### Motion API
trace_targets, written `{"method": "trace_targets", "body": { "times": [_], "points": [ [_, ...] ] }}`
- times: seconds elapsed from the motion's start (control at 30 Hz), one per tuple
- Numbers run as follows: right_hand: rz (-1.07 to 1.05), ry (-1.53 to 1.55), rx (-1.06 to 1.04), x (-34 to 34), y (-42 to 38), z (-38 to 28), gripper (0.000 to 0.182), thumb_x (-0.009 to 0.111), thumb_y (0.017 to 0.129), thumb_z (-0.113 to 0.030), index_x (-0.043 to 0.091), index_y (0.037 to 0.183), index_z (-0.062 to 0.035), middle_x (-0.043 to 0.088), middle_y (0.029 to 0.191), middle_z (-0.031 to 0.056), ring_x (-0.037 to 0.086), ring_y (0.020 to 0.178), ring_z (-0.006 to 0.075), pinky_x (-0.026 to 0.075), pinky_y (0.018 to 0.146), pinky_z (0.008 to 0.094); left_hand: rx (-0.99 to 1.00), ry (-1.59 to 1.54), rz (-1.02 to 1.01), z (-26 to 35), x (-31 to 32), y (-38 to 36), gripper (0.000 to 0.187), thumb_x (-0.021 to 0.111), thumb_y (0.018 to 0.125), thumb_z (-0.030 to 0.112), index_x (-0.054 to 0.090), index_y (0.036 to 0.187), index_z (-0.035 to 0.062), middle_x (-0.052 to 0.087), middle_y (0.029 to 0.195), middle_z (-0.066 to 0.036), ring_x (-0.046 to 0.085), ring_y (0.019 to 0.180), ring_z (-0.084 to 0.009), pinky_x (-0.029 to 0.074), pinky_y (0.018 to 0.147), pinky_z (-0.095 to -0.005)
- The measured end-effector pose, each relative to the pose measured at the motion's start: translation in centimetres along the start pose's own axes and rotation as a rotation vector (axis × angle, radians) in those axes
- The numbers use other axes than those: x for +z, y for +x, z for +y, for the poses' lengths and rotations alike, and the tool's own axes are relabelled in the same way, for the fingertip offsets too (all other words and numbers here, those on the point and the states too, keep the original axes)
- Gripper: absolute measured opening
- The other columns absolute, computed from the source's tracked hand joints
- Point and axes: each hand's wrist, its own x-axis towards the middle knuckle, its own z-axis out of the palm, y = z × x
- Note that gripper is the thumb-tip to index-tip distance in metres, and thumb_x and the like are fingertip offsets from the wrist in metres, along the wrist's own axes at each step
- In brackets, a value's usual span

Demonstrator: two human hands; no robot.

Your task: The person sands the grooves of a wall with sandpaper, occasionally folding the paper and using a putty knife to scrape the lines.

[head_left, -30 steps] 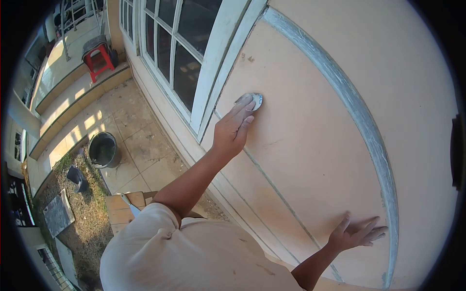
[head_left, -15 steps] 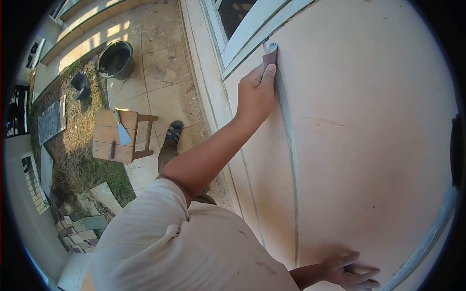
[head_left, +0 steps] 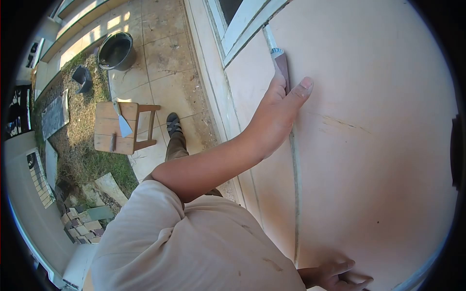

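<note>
My left hand holds a folded piece of brown sandpaper, with blue print showing at its upper end. Fingers press the sandpaper along a pale groove in the peach-coloured wall, while the thumb sticks out to the right. Some fingertips are hidden behind the paper. Lower down, my right hand lies against the same wall, fingers spread and nothing held. Between the two hands the wall bears a brownish scratch and a small dark dot.
A wooden stool stands at left, carrying a putty knife and a small dark tool. Behind it are a black tub and a broken dark container on grass. A white-framed window borders the wall.
My left hand has shifted down and to the right along the groove with the sandpaper, and its thumb has lifted away. My right hand stays on the wall. The view has shifted slightly.
</note>
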Motion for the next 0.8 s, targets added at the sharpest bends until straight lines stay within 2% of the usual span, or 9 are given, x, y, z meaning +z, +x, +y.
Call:
{"method": "trace_targets", "body": {
  "times": [0.07,0.2,0.3,0.37,0.4,0.43,0.53,0.73,0.8],
  "points": [
    [-0.011,-0.010,-0.013,-0.2,0.0,0.2,0.072,0.058,0.091,-0.057,0.046,0.140,-0.0051,0.021,0.159,0.0201,0.012,0.149,0.0362,0.006,0.118,0.0600,-0.023,0.029,0.030,0.2,0.6,0.2,0.097,0.050,0.099,0.049,-0.006,0.149,-0.0119,0.014,0.155,-0.031,0.017,0.146,-0.0329,0.019,0.117,-0.0349],
    [-0.006,-0.018,-0.015,0.0,0.2,0.1,0.072,0.057,0.091,-0.058,0.046,0.139,-0.0046,0.022,0.159,0.0212,0.013,0.148,0.0375,0.006,0.118,0.0605,-0.025,0.126,0.052,-0.2,-0.4,0.7,0.093,0.050,0.100,0.045,-0.005,0.150,-0.0113,0.015,0.156,-0.029,0.017,0.147,-0.0306,0.019,0.117,-0.0349],
    [-0.018,-0.062,-0.033,-0.2,0.2,0.2,0.073,0.056,0.092,-0.058,0.046,0.139,-0.0034,0.022,0.159,0.0214,0.014,0.148,0.0383,0.006,0.118,0.0606,0.127,0.007,0.115,-1.9,-1.3,2.0,0.079,0.047,0.102,0.036,0.004,0.151,-0.0094,0.026,0.153,-0.027,0.026,0.143,-0.0285,0.025,0.115,-0.0348],
    [-0.020,-0.055,-0.049,-0.2,0.2,0.3,0.073,0.056,0.092,-0.058,0.046,0.138,-0.0027,0.022,0.158,0.0219,0.015,0.148,0.0380,0.006,0.118,0.0606,0.173,0.173,0.204,-2.5,-0.4,2.0,0.063,0.044,0.103,0.025,0.016,0.150,-0.0085,0.041,0.144,-0.024,0.038,0.135,-0.0254,0.030,0.111,-0.0333],
    [-0.019,-0.060,-0.047,-0.2,0.2,0.3,0.072,0.056,0.092,-0.057,0.046,0.138,-0.0020,0.023,0.158,0.0223,0.015,0.147,0.0378,0.006,0.118,0.0606,0.127,0.133,0.206,-1.9,0.3,1.2,0.054,0.041,0.104,0.018,0.024,0.146,-0.0100,0.053,0.128,-0.021,0.048,0.122,-0.0228,0.035,0.105,-0.0318],
    [-0.015,-0.060,-0.046,-0.2,0.1,0.4,0.072,0.056,0.092,-0.057,0.046,0.138,-0.0020,0.023,0.158,0.0223,0.015,0.147,0.0378,0.006,0.118,0.0606,0.131,0.133,0.205,-2.6,0.4,0.5,0.054,0.041,0.104,0.018,0.024,0.146,-0.0100,0.053,0.128,-0.021,0.048,0.122,-0.0228,0.035,0.105,-0.0318],
    [0.015,-0.022,-0.057,0.3,0.1,0.2,0.072,0.057,0.092,-0.055,0.045,0.137,-0.0011,0.024,0.157,0.0232,0.016,0.147,0.0375,0.006,0.118,0.0611,0.484,0.336,0.337,-5.1,0.6,0.3,0.034,0.038,0.104,0.013,0.043,0.131,-0.0080,0.058,0.102,-0.010,0.052,0.096,-0.0154,0.041,0.091,-0.0290],
    [-0.011,-0.047,-0.070,-0.2,0.4,0.1,0.067,0.057,0.093,-0.052,0.046,0.138,-0.0028,0.025,0.157,0.0224,0.018,0.147,0.0355,0.007,0.119,0.0599,0.077,-0.012,0.322,0.0,-0.9,4.4,0.041,0.037,0.105,0.017,0.039,0.140,-0.0038,0.061,0.106,-0.010,0.052,0.100,-0.0140,0.040,0.095,-0.0291],
    [-0.022,-0.064,-0.067,-0.1,0.4,-0.1,0.068,0.057,0.092,-0.053,0.046,0.138,-0.0035,0.025,0.157,0.0211,0.017,0.148,0.0352,0.008,0.119,0.0604,0.187,0.023,0.331,-1.5,-0.2,3.7,0.042,0.036,0.106,0.018,0.038,0.142,-0.0034,0.060,0.103,-0.009,0.051,0.097,-0.0125,0.041,0.093,-0.0282]
  ]
}}
